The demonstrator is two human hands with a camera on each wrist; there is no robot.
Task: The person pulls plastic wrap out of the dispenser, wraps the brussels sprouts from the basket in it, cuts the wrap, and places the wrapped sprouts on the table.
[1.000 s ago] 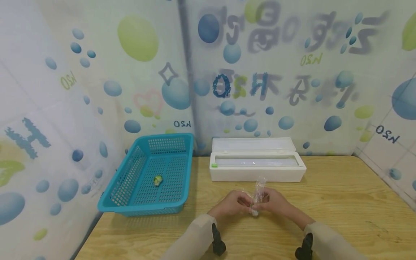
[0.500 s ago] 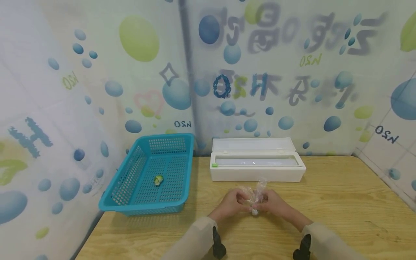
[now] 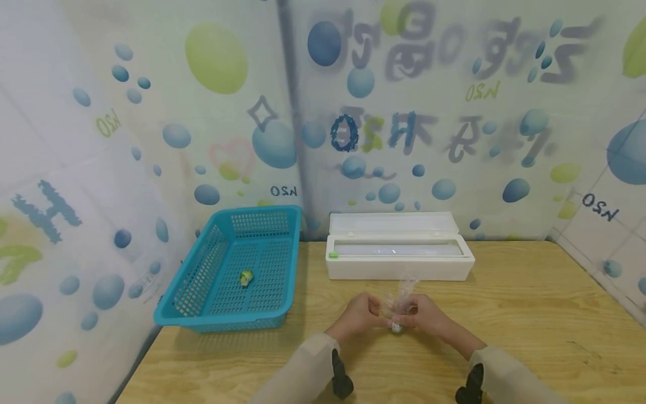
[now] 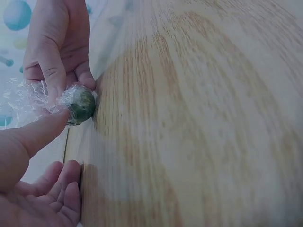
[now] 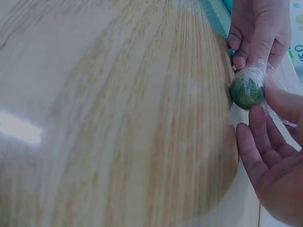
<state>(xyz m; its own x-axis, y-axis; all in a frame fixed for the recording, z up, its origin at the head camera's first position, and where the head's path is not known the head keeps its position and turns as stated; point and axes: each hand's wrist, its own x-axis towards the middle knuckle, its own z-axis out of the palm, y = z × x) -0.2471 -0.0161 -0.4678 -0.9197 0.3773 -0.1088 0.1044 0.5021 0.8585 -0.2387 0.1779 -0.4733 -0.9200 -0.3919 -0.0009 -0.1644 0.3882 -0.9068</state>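
a small green vegetable (image 5: 246, 92) wrapped in plastic wrap (image 3: 405, 293) sits between the two hands, low over the table (image 3: 530, 314) and in front of the white box; whether it touches the wood cannot be told. the left hand (image 3: 359, 315) is partly closed, thumb and forefinger pinching the gathered wrap, its other fingers loosely bent. the right hand (image 3: 426, 315) pinches from the opposite side, thumb on the film, fingers curled beneath the vegetable. gripping from both sides probably draws the film snug while the loose end stands up out of the way. the white box (image 3: 398, 270) has its lid (image 3: 393, 223) raised, likely for easy access to the roll. at left, the blue basket (image 3: 227, 321) holds another small green vegetable (image 3: 245, 277), within easy reach.
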